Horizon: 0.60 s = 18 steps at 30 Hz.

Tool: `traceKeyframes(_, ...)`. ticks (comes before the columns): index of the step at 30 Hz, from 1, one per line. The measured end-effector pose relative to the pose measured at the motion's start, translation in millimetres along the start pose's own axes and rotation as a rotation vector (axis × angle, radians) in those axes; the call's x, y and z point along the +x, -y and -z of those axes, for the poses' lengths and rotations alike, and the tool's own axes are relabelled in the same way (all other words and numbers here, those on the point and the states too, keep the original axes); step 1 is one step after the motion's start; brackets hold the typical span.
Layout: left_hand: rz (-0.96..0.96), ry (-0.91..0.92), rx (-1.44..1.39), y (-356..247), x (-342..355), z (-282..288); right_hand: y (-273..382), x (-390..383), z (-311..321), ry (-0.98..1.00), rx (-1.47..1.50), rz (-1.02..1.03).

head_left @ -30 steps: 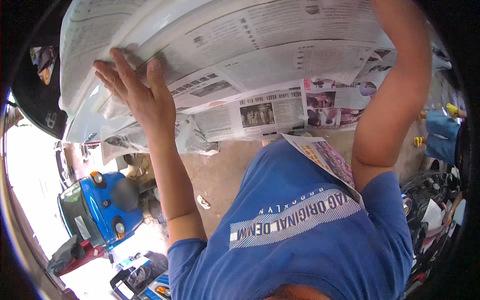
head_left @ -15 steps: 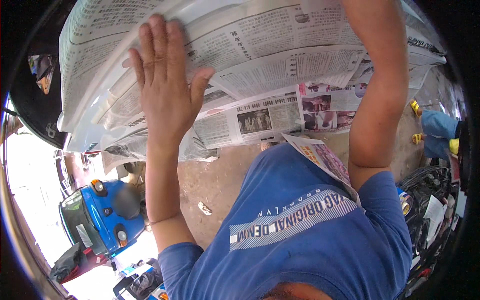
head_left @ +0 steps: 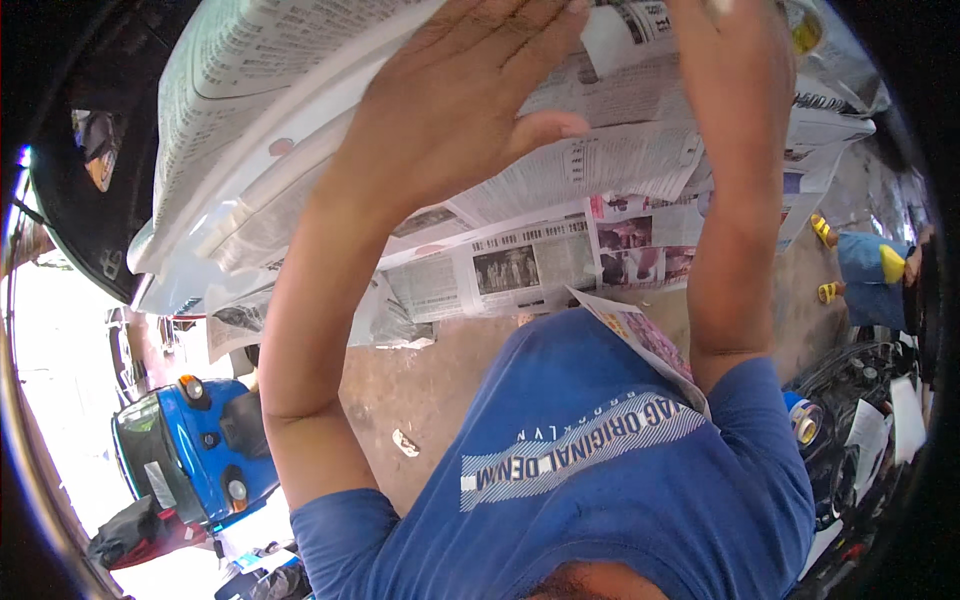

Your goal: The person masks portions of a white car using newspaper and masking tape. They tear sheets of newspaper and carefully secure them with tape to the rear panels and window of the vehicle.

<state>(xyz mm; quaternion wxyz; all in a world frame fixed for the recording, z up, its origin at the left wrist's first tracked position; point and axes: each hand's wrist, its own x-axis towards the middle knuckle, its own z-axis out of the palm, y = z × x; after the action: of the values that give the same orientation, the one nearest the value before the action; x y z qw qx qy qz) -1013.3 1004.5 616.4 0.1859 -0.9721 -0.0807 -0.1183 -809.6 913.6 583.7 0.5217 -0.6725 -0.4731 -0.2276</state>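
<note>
Sheets of newspaper (head_left: 530, 262) cover a white, curved, glossy panel (head_left: 300, 130), with some clear film hanging at the lower border. My left hand (head_left: 440, 110) lies over the newspaper at the top, thumb stretched out and fingers pointing up and right; the upper edge cuts part of it off. Close to its fingertips is a pale strip (head_left: 615, 40) on the paper. My right hand (head_left: 735, 25) reaches to the upper edge beside it, its fingers mostly out of the picture, so its grip is hidden. A loose coloured newspaper piece (head_left: 645, 338) rests against my blue shirt.
At the lower left stands a blue vehicle (head_left: 205, 460) with round lamps. A person in jeans and yellow sandals (head_left: 870, 270) is at the right. Below them are dark engine parts (head_left: 850, 400) with a blue-and-white can (head_left: 803, 418). A scrap (head_left: 405, 443) lies on the floor.
My left hand has slid up and to the right across the newspaper, toward my right hand. My right forearm has shifted slightly left, and the right hand now shows at the upper edge.
</note>
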Motion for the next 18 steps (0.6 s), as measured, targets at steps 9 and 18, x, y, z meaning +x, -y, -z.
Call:
traceKeyframes(9,-0.071,-0.230,-0.196,1.7,33.2,-27.2,-6.8,-53.3,19.3,-0.138,0.260,0.088)
traceKeyframes(18,0.017,-0.354,-0.125,7.7,-69.2,5.1,39.8,-110.7,20.2,0.091,0.482,0.273)
